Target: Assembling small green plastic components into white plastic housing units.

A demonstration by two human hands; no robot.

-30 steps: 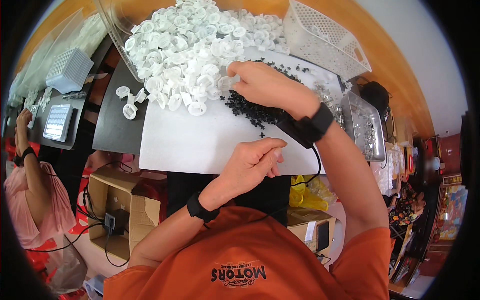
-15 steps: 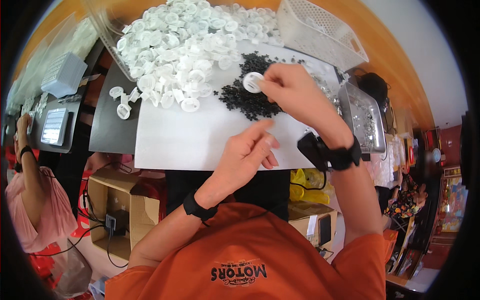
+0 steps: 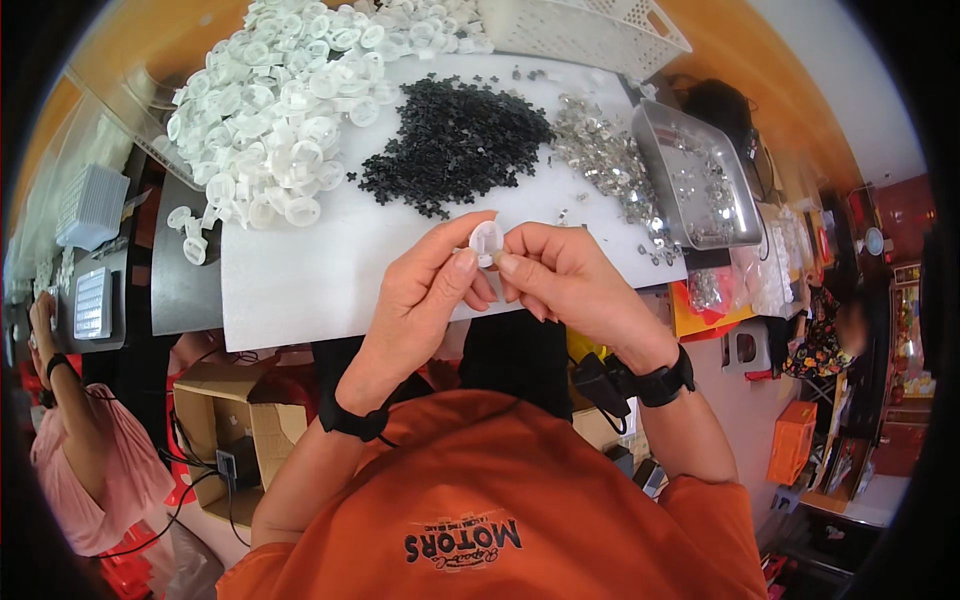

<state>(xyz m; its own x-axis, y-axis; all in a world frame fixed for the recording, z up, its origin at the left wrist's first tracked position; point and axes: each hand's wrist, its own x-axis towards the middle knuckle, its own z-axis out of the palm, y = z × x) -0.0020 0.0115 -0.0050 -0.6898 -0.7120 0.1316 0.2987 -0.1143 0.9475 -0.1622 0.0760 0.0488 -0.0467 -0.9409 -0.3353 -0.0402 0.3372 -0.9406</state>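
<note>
White round plastic cap [image 3: 487, 240] is pinched between the fingertips of both hands, held above the near edge of the white sheet-covered tabletop [image 3: 300, 280]. Largest item on that tabletop is the heap of white plastic caps [image 3: 290, 110] at far left; next, the pile of small black plastic parts [image 3: 455, 140] at centre; then the scatter of small shiny metal pieces [image 3: 600, 160], touching the rectangular metal tray [image 3: 690, 170] at right. A white perforated plastic basket [image 3: 590, 30] sits at the far edge.

Left hand [image 3: 425, 290] is closed on the cap from the left; right hand [image 3: 565, 280] is closed on it from the right.

Risk: the grip is at the fingertips only, so a slip would likely drop the cap off the tabletop edge into the lap or floor.

Whether a black or metal part is already seated in the cap cannot be determined; fingers cover most of it. The basket and cap heap are cut off at the top.
</note>
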